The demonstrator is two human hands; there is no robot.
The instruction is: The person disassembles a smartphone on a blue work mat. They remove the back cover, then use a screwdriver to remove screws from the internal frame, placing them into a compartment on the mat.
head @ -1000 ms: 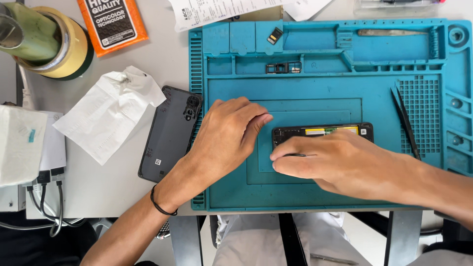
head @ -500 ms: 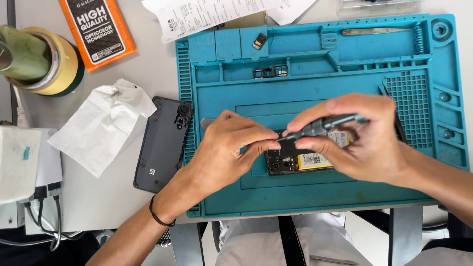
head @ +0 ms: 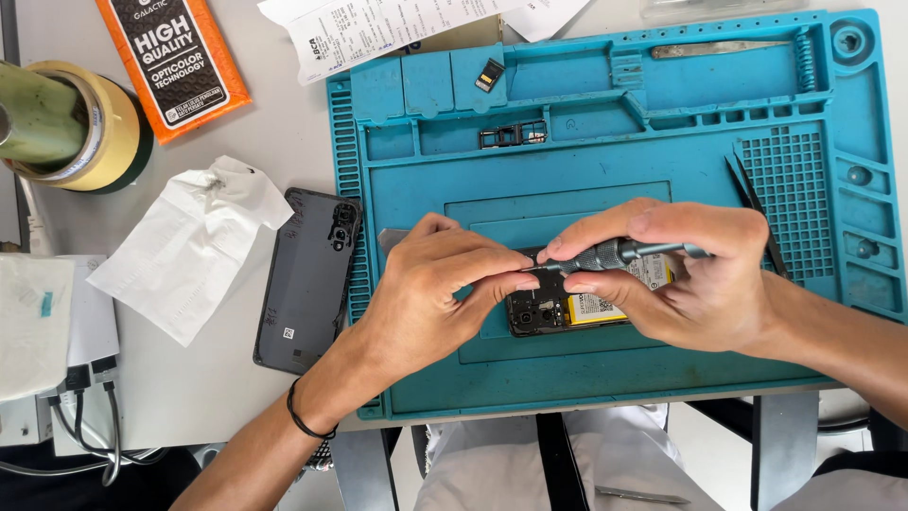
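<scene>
Over the blue repair mat, at about five o'clock from its middle, lies an opened phone with its yellow battery showing. Right hand pinches a small screwdriver level above the phone, tip pointing to nine o'clock. Left hand pinches that tip, fingers pressed together. At nine o'clock, just off the mat on the worktop, lies the dark back cover.

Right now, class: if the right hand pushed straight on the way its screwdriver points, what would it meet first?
The left hand's fingertips, pinched at the screwdriver tip just above the opened phone; depth is unclear.
</scene>
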